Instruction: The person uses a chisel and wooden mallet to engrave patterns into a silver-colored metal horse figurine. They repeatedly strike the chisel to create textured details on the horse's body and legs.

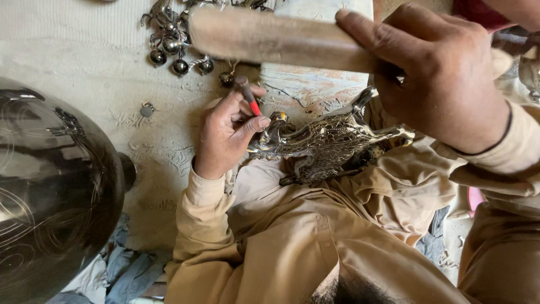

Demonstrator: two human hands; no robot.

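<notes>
On the lap, over tan cloth: metal bird figure (332, 143) under chisel and mallet.

Left hand (225, 138) closed around a thin chisel (249, 98) with a red band, tip set down against the bird's neck end, fingers bunched low on the shaft, apparently to keep the point from skating on the curved metal. Right hand (444, 79) clamped on the handle of a wooden mallet (270, 35), raised above and blurred, head lined up over the chisel top. Bird figure lying on its side across the knees, touching the cloth, seemingly so the soft lap cradles it and takes the blows. To the left, a large dark engraved bowl (53, 191), well apart. Above, on the sandy floor (84, 62), a cluster of small round bells (177, 53). Behind the bird, a worn wooden block (315, 84).
</notes>
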